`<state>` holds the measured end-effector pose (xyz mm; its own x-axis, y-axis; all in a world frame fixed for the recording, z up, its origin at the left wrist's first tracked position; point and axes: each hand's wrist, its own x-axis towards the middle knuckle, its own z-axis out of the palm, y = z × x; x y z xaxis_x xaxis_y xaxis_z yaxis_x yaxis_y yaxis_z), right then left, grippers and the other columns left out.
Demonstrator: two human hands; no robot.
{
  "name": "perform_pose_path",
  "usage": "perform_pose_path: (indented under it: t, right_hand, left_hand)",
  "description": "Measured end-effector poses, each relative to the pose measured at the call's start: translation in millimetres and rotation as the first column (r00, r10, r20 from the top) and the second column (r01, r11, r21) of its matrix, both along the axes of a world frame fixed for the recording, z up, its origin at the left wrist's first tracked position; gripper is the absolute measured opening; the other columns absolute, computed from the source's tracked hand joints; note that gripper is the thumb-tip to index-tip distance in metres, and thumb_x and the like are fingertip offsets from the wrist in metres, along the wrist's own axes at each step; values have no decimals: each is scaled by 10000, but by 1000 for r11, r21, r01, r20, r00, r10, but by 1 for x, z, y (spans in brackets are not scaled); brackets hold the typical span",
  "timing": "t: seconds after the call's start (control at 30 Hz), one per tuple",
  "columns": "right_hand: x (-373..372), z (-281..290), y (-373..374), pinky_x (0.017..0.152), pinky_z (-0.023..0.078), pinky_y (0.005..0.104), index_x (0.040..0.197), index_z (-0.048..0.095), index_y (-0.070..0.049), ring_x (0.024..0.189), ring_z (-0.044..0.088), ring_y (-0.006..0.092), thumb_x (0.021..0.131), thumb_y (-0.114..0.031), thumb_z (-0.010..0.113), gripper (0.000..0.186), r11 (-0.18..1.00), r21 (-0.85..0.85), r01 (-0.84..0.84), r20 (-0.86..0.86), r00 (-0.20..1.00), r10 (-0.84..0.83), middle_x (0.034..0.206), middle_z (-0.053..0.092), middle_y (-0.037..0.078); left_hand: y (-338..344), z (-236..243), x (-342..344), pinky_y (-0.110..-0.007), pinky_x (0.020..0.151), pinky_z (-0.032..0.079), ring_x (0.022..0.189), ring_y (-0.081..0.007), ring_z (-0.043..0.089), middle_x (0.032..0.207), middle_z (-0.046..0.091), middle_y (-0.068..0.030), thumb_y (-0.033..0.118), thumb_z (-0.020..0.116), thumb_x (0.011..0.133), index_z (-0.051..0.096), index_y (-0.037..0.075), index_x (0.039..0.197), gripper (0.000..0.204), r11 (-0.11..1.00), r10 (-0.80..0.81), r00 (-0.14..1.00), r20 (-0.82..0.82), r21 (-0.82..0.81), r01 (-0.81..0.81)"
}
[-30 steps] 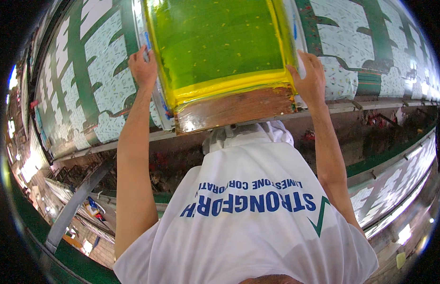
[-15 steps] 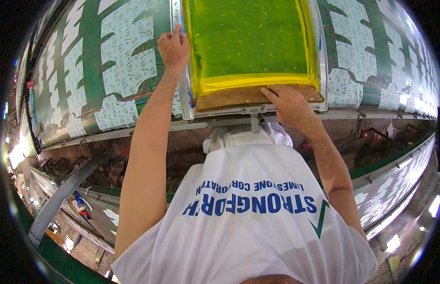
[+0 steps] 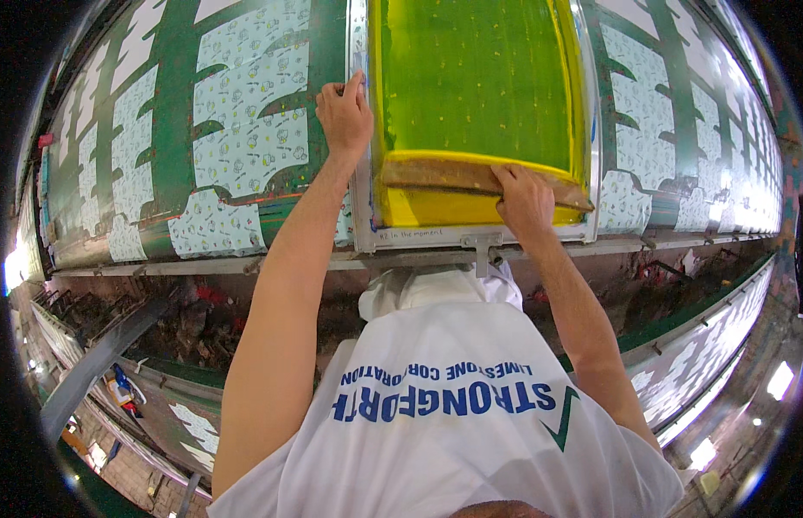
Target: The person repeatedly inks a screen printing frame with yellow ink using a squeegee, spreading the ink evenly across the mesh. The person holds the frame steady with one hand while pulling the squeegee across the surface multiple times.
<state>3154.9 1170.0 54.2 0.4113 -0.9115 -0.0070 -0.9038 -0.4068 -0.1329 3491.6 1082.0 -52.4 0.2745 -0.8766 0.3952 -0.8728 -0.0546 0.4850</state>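
Observation:
A silk-screen printing frame [image 3: 360,207] with pale metal rails and a green mesh [image 3: 471,78] lies in front of me. Yellow ink lines the mesh's borders and its near end. Across the near part of the mesh lies a wooden squeegee [image 3: 445,175], tilted a little, its right end nearer to me. My right hand [image 3: 527,200] grips it right of its middle, fingers over the top edge. My left hand [image 3: 344,121] is closed on the frame's left rail, its fingertips at the rail and partly hidden.
The frame rests on a long green printing table [image 3: 173,112]. Cut light-blue fabric pieces [image 3: 250,86] with small printed figures lie on both sides. A metal bracket [image 3: 482,250] juts from the frame's near rail. Behind me, another table [image 3: 712,380] carries more pieces. A grey curved bar [image 3: 108,345] stands at lower left.
The squeegee has shifted away from the near rail with my right hand, baring a yellow strip of mesh behind it, and has tilted. My left hand stays on the left rail. The view has shifted.

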Motion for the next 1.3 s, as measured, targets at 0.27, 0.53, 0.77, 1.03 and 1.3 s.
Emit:
perform_pose_path:
  t: [0.27, 0.53, 0.77, 1.03, 1.3]
  right_hand:
    - [42, 13, -189, 877, 597, 488, 1230, 738, -174, 1042, 723, 361, 802, -100, 766, 435, 996, 51, 67, -160, 985, -58, 1134, 745, 129]
    - [68, 13, -372, 871, 612, 509, 1078, 767, -73, 1016, 742, 385, 860, -198, 738, 253, 993, -109, -42, -132, 991, 27, 1072, 759, 193]
    - [77, 25, -468, 830, 598, 531, 1008, 766, 3, 963, 739, 420, 778, -212, 721, 318, 988, -69, -140, -99, 986, 133, 1023, 751, 250]
    - [83, 18, -527, 855, 600, 514, 949, 769, 22, 984, 732, 424, 739, -218, 696, 327, 983, -117, -140, -139, 983, 124, 1003, 744, 277]
    - [73, 8, -502, 774, 582, 526, 887, 768, 8, 879, 723, 451, 713, -250, 715, 316, 940, -102, -326, -131, 941, 312, 898, 732, 276]
  left_hand:
    - [6, 13, -5, -521, 936, 427, 1085, -357, 541, 1152, 570, -140, 121, 614, 996, 677, 197, 1366, 383, 999, 21, 999, 35, 43, -23]
    - [5, 20, -11, -498, 914, 441, 1054, -333, 559, 1124, 586, -123, 84, 645, 976, 677, 192, 1366, 406, 995, 58, 993, 104, 79, -66]
    - [5, 27, -15, -503, 919, 445, 1071, -337, 563, 1127, 585, -124, 65, 651, 955, 672, 160, 1368, 424, 997, 47, 984, 170, 60, -58]
    - [6, 28, -16, -506, 915, 449, 1061, -344, 569, 1120, 589, -130, 65, 650, 952, 673, 151, 1353, 410, 992, 54, 981, 187, 98, -73]
    - [5, 28, -16, -501, 897, 453, 1037, -342, 568, 1086, 595, -126, 68, 644, 957, 686, 152, 1334, 388, 996, 49, 982, 184, 65, -62]
